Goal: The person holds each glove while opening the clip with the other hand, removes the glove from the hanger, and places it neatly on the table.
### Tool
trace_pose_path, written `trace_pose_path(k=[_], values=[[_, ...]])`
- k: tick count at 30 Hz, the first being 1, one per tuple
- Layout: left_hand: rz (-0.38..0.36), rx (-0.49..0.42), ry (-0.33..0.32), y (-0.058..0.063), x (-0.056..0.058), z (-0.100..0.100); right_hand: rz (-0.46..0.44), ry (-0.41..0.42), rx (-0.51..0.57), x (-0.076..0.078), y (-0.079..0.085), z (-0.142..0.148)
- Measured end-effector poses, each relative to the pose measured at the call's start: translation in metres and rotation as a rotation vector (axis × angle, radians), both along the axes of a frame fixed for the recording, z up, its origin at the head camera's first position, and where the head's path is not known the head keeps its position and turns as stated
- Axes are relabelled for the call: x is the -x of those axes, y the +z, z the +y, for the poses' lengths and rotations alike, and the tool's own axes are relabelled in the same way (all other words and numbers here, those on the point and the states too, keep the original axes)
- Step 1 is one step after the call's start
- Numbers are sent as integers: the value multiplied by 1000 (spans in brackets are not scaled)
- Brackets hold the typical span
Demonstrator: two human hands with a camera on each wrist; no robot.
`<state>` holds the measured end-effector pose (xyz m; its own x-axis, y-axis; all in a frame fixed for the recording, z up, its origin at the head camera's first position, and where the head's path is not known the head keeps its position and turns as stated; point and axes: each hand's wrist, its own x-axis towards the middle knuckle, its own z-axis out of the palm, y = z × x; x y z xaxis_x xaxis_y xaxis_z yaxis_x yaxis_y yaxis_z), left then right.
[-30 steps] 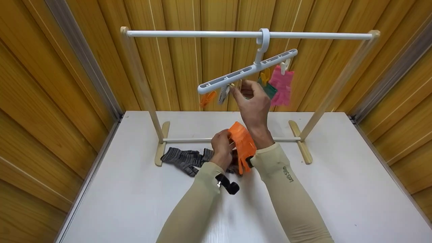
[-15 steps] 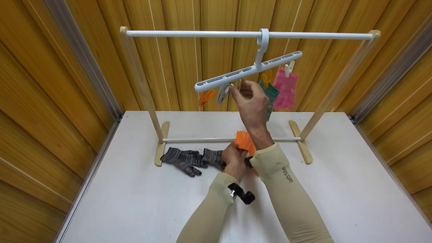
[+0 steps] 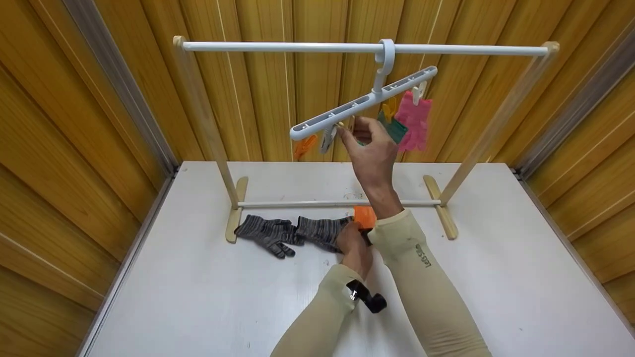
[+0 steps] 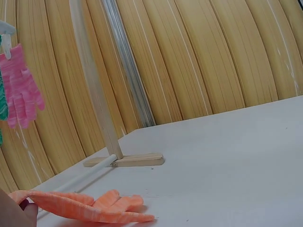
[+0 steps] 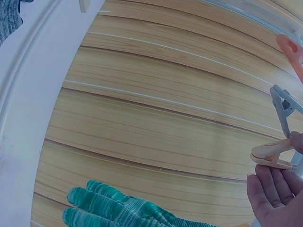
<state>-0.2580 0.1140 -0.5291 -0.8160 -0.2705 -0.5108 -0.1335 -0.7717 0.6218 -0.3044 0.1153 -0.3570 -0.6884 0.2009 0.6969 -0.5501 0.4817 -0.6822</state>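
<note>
My left hand [image 3: 354, 248] is down at the white table, holding an orange knit glove [image 3: 364, 217] near its cuff. In the left wrist view the fingers of that glove [image 4: 118, 205] spread low over the tabletop. Up at the grey hanger [image 3: 364, 103], my right hand [image 3: 374, 148] pinches a cream clothespin [image 5: 267, 153] between thumb and fingers. A grey clothespin [image 3: 327, 139] and an orange clothespin [image 3: 305, 145] hang to its left with nothing in them. On its right, a yellow clothespin [image 3: 389, 109] holds a green glove [image 3: 395, 130] and a white clothespin [image 3: 419, 94] a pink glove [image 3: 414, 121].
The hanger hooks over the white top rod [image 3: 278, 47] of a wooden-legged rack. Two grey striped gloves [image 3: 268, 233] lie on the table by the lower rod [image 3: 297, 204], left of my left hand. Wood-patterned walls [image 3: 317, 20] stand behind and at both sides.
My left hand has gone down and to the right with the orange glove, from mid-air to the table. My right hand stays on the cream clothespin while the hanger swings slightly.
</note>
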Motion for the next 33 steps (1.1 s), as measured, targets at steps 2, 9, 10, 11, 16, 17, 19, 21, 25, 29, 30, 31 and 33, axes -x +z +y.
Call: trace_pose_path(k=[2,9,10,11,16,17,19,21,25,29,30,31,33], values=[[-11,2,-18,0,-2,0,0,15,9,0,0,0],[-19,1,-49,-1,-4,2,-7,26,19,-1,1,0],[-11,1,-53,-2,-5,3,-5,21,16,-1,1,0],[-9,4,-59,-2,-5,3,-2,13,11,0,1,0],[-8,0,-88,-2,-11,5,6,-26,-20,0,2,0],[-19,7,-95,-2,-12,6,6,-30,-25,0,2,0],[-31,23,-110,-3,-14,6,-1,-27,-25,0,1,1],[-30,63,-123,-3,-16,5,-10,-13,-15,-1,0,1],[-16,205,-165,1,-19,0,-22,13,11,-1,0,1],[8,298,-194,6,-21,-7,-13,20,23,-1,0,0],[23,298,-197,7,-21,-9,-13,21,24,-1,0,-1],[37,291,-193,7,-21,-10,-13,23,23,-1,0,-1],[75,270,-181,8,-21,-13,-16,24,15,-1,-1,-2]])
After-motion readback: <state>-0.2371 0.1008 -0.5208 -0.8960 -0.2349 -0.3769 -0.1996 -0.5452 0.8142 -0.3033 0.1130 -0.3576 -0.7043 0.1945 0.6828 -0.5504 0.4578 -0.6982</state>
